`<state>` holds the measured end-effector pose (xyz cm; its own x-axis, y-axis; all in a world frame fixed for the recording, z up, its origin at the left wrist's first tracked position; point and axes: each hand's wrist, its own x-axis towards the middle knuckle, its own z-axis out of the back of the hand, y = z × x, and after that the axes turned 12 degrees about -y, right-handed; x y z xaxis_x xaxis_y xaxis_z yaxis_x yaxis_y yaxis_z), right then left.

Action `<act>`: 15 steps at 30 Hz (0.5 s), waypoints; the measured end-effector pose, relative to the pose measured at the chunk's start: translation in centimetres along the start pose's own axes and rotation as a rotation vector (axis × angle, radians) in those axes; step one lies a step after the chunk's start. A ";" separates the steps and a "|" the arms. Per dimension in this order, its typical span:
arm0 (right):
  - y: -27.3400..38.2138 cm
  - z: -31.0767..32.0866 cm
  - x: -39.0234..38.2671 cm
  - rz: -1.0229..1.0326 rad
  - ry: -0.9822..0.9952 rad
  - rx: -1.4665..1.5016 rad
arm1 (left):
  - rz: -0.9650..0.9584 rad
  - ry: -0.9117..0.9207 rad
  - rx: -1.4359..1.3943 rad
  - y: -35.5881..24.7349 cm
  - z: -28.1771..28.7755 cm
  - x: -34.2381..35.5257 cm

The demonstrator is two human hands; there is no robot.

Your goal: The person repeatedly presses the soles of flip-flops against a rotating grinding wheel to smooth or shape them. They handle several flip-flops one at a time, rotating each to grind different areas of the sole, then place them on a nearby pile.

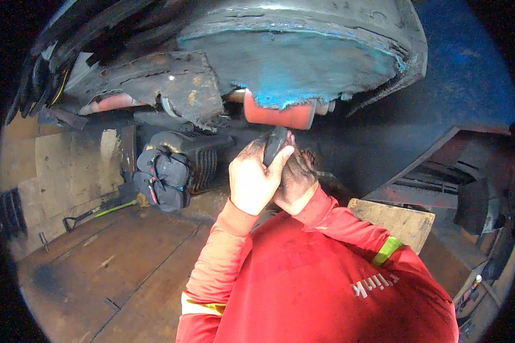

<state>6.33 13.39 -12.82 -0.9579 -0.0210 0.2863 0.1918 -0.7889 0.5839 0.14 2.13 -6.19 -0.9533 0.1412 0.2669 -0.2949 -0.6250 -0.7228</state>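
Observation:
My left hand (249,180) and my right hand (296,177) are close together in the middle of the view, fingers wrapped round a black flip-flop (276,145). Mostly its rounded dark end shows between my thumb and fingers; my hands hide the rest. Just above it is a red sanding roller (280,116), smooth and slightly blurred. I cannot tell whether the flip-flop touches it. A worn hood with blue and grey dusty patches (303,63) covers the roller from above. Dark dust coats my right hand's fingers and back.
Black flip-flops (165,177) with straps are stacked on the left, beside a longer dark row (205,157). A second red roller (113,103) shows under a ragged flap. A green-and-black handled tool (106,210) lies by the cardboard wall. A wooden board (392,223) stands at right.

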 end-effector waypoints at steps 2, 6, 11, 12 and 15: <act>-0.3 -0.1 -0.3 -0.025 -0.009 0.080 | -0.042 0.000 0.019 0.1 -0.2 0.2; -0.8 -0.1 -0.3 -0.057 -0.072 0.223 | -0.010 0.040 0.074 0.7 -1.3 0.5; -1.4 1.1 0.2 -0.027 -0.034 0.135 | 0.100 0.029 0.041 1.5 -2.4 0.4; -1.4 1.3 0.1 -0.043 0.000 0.107 | 0.123 0.033 0.034 1.6 -2.4 0.2; -0.9 1.8 0.2 -0.040 0.059 -0.042 | 0.230 0.026 -0.050 1.0 -2.0 -0.3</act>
<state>6.39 15.25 -11.96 -0.9757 -0.0240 0.2178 0.1453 -0.8151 0.5608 0.02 3.00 -8.25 -0.9970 0.0193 0.0756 -0.0719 -0.6041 -0.7937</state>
